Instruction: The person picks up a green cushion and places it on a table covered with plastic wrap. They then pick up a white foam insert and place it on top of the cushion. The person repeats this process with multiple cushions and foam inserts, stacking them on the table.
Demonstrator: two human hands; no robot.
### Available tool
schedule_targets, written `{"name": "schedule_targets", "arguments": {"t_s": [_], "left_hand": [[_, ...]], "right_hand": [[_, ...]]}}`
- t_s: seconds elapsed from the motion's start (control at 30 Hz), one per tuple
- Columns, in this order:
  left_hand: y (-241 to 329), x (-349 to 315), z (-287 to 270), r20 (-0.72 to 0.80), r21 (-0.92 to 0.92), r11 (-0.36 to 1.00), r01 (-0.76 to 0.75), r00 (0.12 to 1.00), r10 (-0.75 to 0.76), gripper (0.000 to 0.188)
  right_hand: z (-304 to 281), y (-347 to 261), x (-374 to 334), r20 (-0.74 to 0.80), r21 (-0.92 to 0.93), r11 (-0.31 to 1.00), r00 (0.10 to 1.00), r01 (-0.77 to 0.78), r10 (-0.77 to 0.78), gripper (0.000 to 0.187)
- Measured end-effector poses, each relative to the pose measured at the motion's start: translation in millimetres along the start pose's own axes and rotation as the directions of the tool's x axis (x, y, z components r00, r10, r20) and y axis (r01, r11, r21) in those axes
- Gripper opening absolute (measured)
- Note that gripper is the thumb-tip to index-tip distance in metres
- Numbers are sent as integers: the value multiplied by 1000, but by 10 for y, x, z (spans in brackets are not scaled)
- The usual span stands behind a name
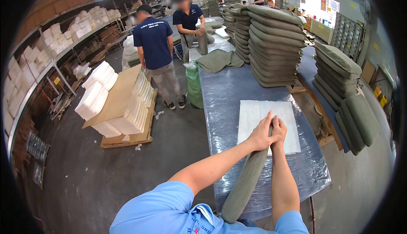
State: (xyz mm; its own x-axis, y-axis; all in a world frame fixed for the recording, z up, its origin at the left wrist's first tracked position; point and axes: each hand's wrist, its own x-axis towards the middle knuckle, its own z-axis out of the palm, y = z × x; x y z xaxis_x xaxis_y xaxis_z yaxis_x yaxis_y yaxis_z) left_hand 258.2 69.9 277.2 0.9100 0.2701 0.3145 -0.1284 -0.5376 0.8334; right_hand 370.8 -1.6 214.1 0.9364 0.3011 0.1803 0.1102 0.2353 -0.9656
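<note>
- While clasped at upper end between narrowed left hand (259,139) and right hand (278,132), equally near both: olive-grey cushion (245,186).
- Slanted lengthwise toward lower centre.

Left grip (259,137) and right grip (278,131) around green cushion (245,185), above white sheet (250,117)

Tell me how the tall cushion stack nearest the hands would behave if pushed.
The tall cushion stack would probably lean or topple, being piled high with no visible strap. It would likely squash where pressed, judging by its rounded, bulging edges. It might also slide, since the plastic film near its base looks glossy.
</note>
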Motion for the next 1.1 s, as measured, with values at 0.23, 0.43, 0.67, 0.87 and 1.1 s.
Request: {"name": "schedule_targets", "arguments": {"t_s": [0.23, 0.43, 0.67, 0.87, 1.1], "left_hand": [[-300, -152, -472, -145, 48, 959, 281, 951, -271, 93], [-780, -257, -796, -385, -16, 935, 354, 861, -333, 83], [-1021, -313, -910, -560, -204, 757, 621, 560, -611, 77], [-1109, -723, -1036, -631, -349, 693, 631, 389, -671, 74], [-1128, -1706, -996, -250, -820, 375, 432, 319, -914, 31]], "right_hand": [[-575, 787, -1063, -20, -451, 889, 997, -75, 74, 45], [-1765, 1229, -2771, 135, -359, 394, 371, -846, 919, 60], [-2403, 972, -2547, 163, 212, 632, 664, -746, 729, 62], [-2420, 808, -2009, -11, 551, 664, 791, -505, 611, 59], [-2457, 759, -1494, -161, 604, 701, 804, -379, 573, 40]]}}
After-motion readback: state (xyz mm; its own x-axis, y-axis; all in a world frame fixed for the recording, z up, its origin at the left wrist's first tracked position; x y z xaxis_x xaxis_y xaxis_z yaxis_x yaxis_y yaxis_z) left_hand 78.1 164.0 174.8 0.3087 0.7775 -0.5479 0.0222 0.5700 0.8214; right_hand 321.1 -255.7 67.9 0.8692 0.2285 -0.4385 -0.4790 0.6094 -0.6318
